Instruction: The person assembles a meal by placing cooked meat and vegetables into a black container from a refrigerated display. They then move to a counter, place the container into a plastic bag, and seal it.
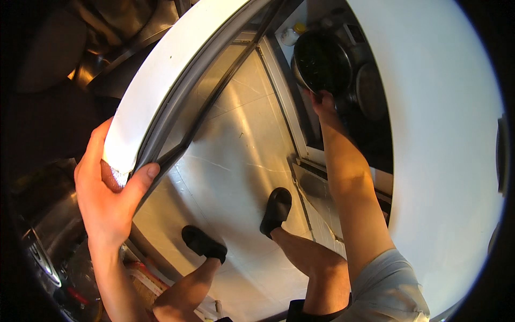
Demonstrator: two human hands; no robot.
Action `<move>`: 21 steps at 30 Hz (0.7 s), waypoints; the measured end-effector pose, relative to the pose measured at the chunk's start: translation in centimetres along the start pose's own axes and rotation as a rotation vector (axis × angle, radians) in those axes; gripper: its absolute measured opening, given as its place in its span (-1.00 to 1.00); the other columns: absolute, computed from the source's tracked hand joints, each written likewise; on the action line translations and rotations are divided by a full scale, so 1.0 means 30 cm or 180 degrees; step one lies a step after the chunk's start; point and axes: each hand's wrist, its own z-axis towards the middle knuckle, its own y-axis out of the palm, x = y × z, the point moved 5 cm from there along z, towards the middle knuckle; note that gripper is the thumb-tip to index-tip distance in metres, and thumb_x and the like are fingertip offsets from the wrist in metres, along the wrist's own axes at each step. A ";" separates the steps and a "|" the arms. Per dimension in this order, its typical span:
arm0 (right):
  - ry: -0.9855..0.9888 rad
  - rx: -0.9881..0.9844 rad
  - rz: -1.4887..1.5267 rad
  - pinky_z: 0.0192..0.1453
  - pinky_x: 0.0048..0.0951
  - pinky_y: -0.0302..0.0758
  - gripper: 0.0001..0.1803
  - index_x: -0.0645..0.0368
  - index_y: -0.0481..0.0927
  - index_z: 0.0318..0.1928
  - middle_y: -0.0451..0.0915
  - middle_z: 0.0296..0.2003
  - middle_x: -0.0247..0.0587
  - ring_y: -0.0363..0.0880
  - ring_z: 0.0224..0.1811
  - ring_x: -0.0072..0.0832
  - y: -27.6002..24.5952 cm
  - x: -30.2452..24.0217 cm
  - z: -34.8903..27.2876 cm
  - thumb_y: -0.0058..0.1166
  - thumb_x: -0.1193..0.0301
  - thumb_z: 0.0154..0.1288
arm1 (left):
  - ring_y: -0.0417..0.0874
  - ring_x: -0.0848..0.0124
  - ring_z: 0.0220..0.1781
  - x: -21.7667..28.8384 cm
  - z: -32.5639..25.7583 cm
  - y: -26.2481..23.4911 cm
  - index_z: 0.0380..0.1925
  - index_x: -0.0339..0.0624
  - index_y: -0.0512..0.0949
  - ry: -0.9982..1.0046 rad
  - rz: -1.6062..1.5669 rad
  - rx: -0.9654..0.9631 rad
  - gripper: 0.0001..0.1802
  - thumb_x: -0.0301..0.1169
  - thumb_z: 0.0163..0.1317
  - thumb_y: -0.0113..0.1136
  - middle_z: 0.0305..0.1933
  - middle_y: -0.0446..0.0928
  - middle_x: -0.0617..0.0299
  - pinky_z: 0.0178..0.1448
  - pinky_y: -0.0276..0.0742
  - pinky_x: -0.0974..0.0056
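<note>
Holding door and pan.
By left fingers, the door's edge is clasped; by right fingers, the pan's rim is gripped.

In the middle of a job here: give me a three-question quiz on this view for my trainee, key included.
1. Choose: the left hand grips
A) a towel
B) the edge of the white door
C) a bottle

2. True or false: both slippers are white.

3. Fill in: the right hand touches the ____ of the round metal pan.

Key: 1. B. 2. False; they are black. 3. Rim.
</note>
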 end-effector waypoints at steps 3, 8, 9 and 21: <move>0.1345 -0.0985 0.1022 -0.19 -0.16 0.78 -0.49 0.46 0.39 0.18 0.49 0.07 0.37 0.53 0.04 0.36 -0.001 -0.014 -0.129 0.00 0.56 0.19 | 0.57 0.49 -0.02 0.000 0.040 -0.017 0.14 -0.31 0.46 -0.0034 0.0167 -0.0084 -0.39 -0.62 -0.01 0.34 -0.07 0.61 0.20 0.12 0.47 0.36; 0.0176 0.0997 -0.0233 -0.55 -0.33 0.62 -0.83 0.15 0.40 -0.54 0.36 -0.56 -0.28 0.34 -0.62 -0.40 0.150 0.267 -0.776 -0.07 0.56 0.20 | 0.63 0.44 -0.09 0.058 0.034 -0.098 0.11 -0.22 0.49 -0.0127 0.0759 -0.0050 -0.44 -0.51 0.04 0.39 -0.11 0.64 0.16 0.03 0.54 0.30; 0.0406 0.0753 -0.0502 -0.60 -0.43 0.39 -0.83 0.09 0.40 -0.56 0.37 -0.56 -0.34 0.34 -0.62 -0.43 0.225 0.255 -0.969 -0.03 0.53 0.17 | 0.65 0.34 -0.07 0.093 0.021 -0.121 0.13 -0.21 0.47 -0.0075 0.1072 -0.0043 -0.42 -0.47 0.06 0.39 -0.09 0.63 0.12 0.05 0.54 0.25; 0.1607 0.0883 -0.0351 0.02 -0.26 0.64 -0.68 0.32 0.52 -0.04 0.61 -0.16 -0.08 0.63 -0.14 -0.30 0.466 -0.248 -2.784 0.06 0.73 0.16 | 0.50 0.19 0.28 0.334 -0.335 -0.040 0.40 -0.15 0.24 -0.1715 0.0072 -0.2404 -0.22 0.07 0.34 0.12 0.29 0.46 0.05 0.20 0.49 0.15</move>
